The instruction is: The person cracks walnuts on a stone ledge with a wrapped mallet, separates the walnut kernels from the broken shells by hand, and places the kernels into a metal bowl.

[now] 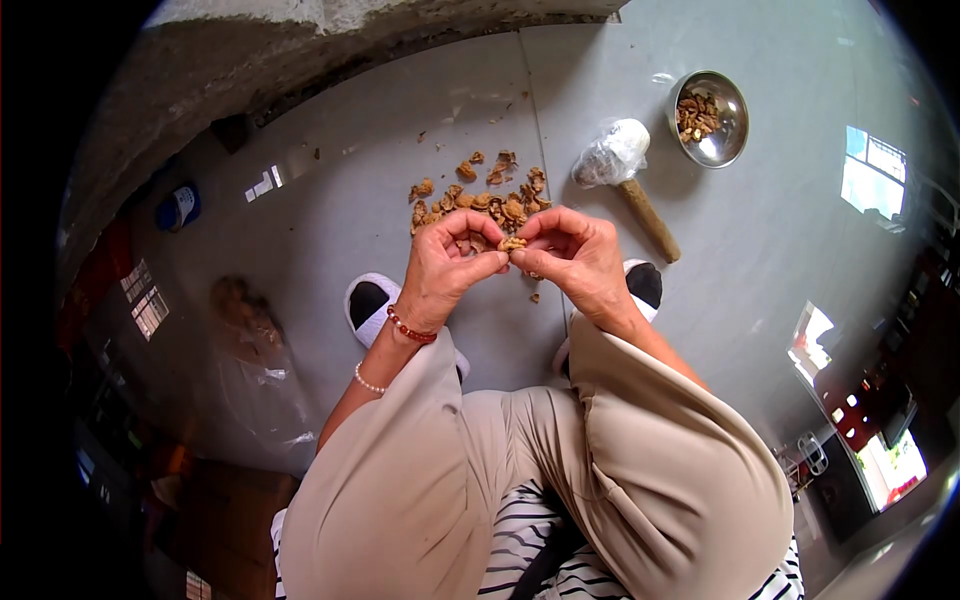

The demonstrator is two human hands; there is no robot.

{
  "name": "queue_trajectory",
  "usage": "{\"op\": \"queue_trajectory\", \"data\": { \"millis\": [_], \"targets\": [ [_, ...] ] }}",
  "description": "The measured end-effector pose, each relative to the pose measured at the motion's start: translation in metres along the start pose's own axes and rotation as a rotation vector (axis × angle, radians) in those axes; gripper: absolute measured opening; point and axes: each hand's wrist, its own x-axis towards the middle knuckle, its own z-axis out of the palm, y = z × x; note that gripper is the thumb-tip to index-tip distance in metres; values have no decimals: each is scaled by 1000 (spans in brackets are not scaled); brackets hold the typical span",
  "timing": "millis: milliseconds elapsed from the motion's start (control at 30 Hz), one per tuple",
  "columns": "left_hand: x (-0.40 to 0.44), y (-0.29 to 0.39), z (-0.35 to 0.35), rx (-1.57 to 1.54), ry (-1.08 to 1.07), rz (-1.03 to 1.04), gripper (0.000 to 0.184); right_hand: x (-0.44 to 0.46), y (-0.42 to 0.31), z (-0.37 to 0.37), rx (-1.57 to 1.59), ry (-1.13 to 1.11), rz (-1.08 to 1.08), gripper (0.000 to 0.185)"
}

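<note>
Between the fingertips of both hands is a small piece of walnut. My left hand pinches it from the left, thumb and forefinger closed. From the right, my right hand pinches the same piece with its thumb and forefinger. Just beyond the hands, a heap of walnut shells lies on the grey floor, partly hidden by my fingers. Farther off at the right, a metal bowl holds walnut pieces.
A hammer with its head wrapped in plastic lies right of the shells. A plastic bag lies at the left, and a blue-and-white container is farther left. A rough ledge borders the floor ahead.
</note>
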Motion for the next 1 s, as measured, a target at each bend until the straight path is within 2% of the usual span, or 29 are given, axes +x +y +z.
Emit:
{"op": "queue_trajectory", "data": {
  "millis": [133,333,733,1000],
  "targets": [
    [0,-2,-1,19,-2,44,21,1,6,1,-61,4,-178,13],
    [1,-1,-3,48,-37,135,22,1,4,-1,61,-54,-111,16],
    [-3,8,-1,1,45,6,17,1,2,-2,-142,-40,-241,15],
    [-2,10,-7,63,-40,-12,18,1,3,-3,-135,-74,-243,14]
  ]
}}
